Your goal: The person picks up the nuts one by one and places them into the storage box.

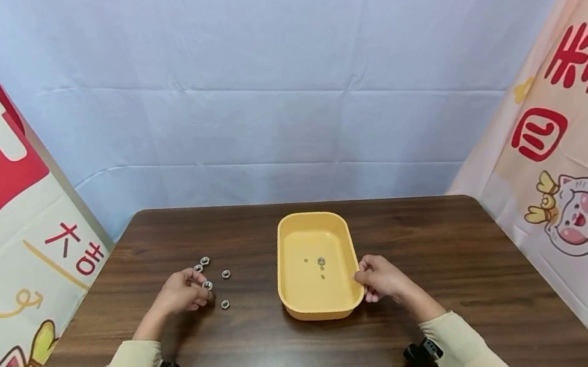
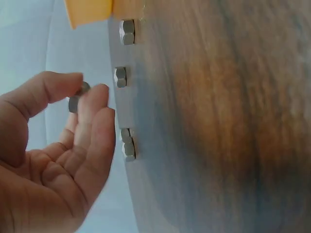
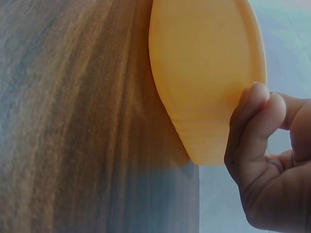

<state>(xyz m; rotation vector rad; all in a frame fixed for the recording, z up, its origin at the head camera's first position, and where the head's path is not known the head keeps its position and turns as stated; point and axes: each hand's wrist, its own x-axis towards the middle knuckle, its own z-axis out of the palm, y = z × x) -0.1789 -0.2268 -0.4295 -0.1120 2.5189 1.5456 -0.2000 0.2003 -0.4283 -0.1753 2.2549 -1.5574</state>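
My left hand [image 1: 183, 291] pinches a silver hex nut [image 1: 207, 285] between thumb and fingertips, raised off the table in the left wrist view. Around that hand lie several more hex nuts, one [image 1: 226, 273] to its right and another [image 1: 225, 304] nearer the front. Two nuts sit close together just beyond the fingers, among them this one [image 1: 205, 260]. My right hand [image 1: 383, 277] grips the right rim of a yellow plastic tray [image 1: 292, 308], thumb over the edge. Inside the tray rests one larger nut [image 1: 321, 261] with a few tiny pieces near it.
The dark wood-grain table [image 1: 271, 362] ends at a pale cloth backdrop [image 1: 265, 120]. Printed banners hang at the left [image 1: 1, 241] and right [image 1: 571, 176]. Each wrist wears a black camera strap.
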